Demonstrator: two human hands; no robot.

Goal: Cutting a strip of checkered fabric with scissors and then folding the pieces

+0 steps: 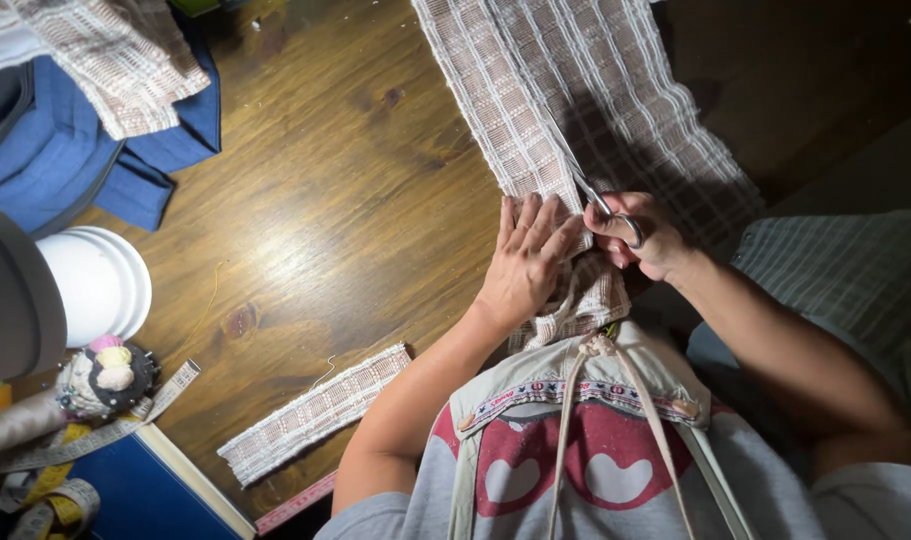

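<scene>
Left hand point(529, 262) spread flat, pinning checked cloth point(576, 110) at table edge, right hand point(644, 238) closed through scissors point(588, 190) pointing to 11 o'clock beside those fingertips: risks nicking a finger, or a crooked cut should the loosely held weave creep

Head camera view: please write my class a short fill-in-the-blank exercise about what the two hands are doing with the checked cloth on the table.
1. The right hand holds a pair of ____ against the checked cloth.
2. The left hand lies ____ on the cloth, beside the blades.
3. A cut strip of the same cloth lies on the ____ table.
4. The round white lid sits near the picture's ____ edge.

Missing words: scissors; flat; wooden; left
</scene>
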